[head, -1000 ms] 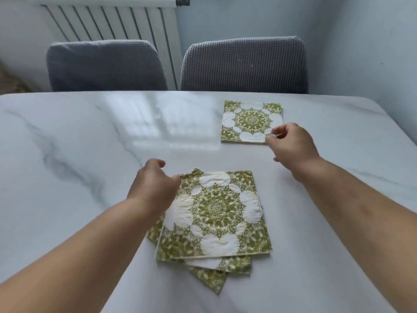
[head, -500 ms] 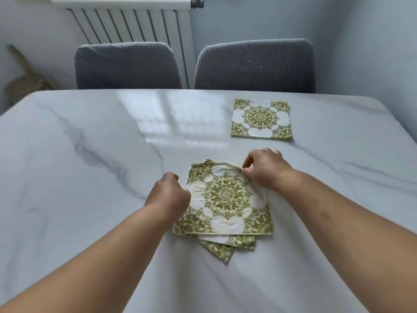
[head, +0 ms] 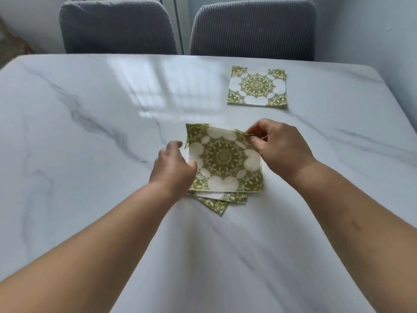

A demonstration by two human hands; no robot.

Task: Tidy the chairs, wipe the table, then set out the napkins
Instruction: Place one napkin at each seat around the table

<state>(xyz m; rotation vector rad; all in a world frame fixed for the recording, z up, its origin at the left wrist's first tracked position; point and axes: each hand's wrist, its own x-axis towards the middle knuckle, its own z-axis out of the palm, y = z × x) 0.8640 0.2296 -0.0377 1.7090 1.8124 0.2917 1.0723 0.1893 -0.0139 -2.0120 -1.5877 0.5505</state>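
A stack of green-and-white patterned napkins (head: 222,201) lies in the middle of the white marble table (head: 101,132). My right hand (head: 279,145) pinches the far right corner of the top napkin (head: 223,159) and lifts its far edge off the stack. My left hand (head: 173,167) rests on the stack's left edge, fingers curled, holding it down. One single napkin (head: 257,86) lies flat at the far right of the table, in front of the right chair.
Two grey fabric chairs (head: 117,26) (head: 251,30) stand pushed in at the far side of the table. A white radiator (head: 178,23) is behind them. A wall runs along the right side.
My right hand came back from the far napkin to the stack, pinched the top napkin's corner, and has now raised its far edge. My left hand stayed on the stack.
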